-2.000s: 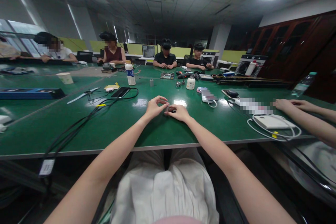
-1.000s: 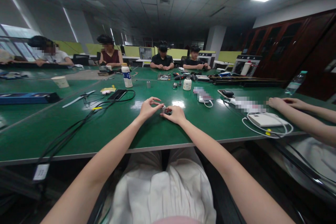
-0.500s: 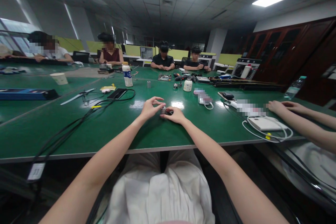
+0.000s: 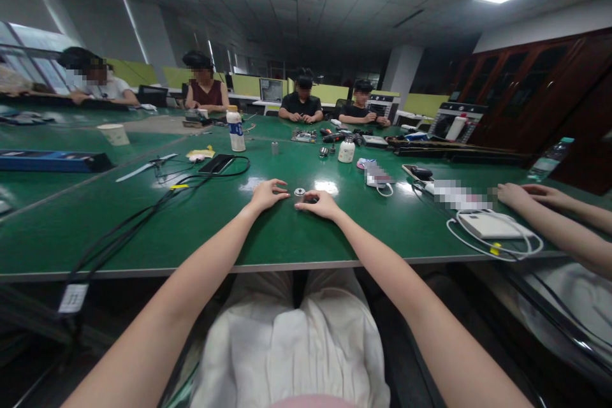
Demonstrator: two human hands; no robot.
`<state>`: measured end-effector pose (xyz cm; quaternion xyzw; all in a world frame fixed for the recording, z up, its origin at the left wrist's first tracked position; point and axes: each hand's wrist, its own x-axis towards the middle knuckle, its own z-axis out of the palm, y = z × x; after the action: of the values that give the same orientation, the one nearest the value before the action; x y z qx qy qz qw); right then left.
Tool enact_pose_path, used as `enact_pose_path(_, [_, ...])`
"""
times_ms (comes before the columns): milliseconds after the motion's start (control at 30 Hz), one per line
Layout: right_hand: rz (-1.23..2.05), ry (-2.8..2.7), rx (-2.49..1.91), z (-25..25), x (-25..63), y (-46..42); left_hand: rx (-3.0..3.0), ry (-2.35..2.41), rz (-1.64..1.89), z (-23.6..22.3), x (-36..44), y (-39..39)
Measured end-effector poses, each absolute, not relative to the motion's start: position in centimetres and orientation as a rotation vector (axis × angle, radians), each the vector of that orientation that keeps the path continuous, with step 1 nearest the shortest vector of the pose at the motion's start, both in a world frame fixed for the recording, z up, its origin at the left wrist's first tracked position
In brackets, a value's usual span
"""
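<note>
A small silvery metal cylinder (image 4: 299, 193) with a round, ring-like top stands upright on the green table in front of me. From its right side my right hand (image 4: 322, 204) grips it between thumb and fingers, which hide part of it. My left hand (image 4: 268, 196) is just left of the cylinder, apart from it, with fingers and thumb spread and nothing between them. Farther back stands a similar grey metal cylinder (image 4: 274, 148). Two small metal parts (image 4: 324, 152) sit beside a white jar (image 4: 347, 152).
Black cables (image 4: 143, 210) run over the table's left front edge, near a dark phone-like slab (image 4: 217, 164). A white bottle (image 4: 235, 131) and a paper cup (image 4: 113, 134) stand behind. At right are a white box with cable (image 4: 495, 225) and a co-worker's hands (image 4: 514, 194). Several people sit opposite.
My left hand has let go of the cylinder's top and moved left, its fingers opening. My right hand stays on the cylinder. The view has shifted slightly.
</note>
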<state>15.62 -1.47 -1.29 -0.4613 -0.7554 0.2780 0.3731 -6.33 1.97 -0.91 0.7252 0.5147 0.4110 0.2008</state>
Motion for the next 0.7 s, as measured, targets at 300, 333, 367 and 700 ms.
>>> enact_pose_path(300, [0.854,-1.851,-1.169,-1.9,15.5,-0.9,1.968,1.484,1.377,0.9,-4.7,0.2])
enact_pose_path(333, [0.861,-1.846,-1.169,-2.0,15.5,-0.8,1.952,1.427,1.423,1.1,-4.4,-0.1])
enact_pose_path(367, [0.865,-1.841,-1.173,-2.1,15.5,-0.7,1.944,1.365,1.451,1.3,-4.1,-0.3])
enact_pose_path(700, [0.848,-1.83,-1.217,-1.8,15.4,-0.9,2.035,1.12,1.377,1.9,-2.6,-1.6])
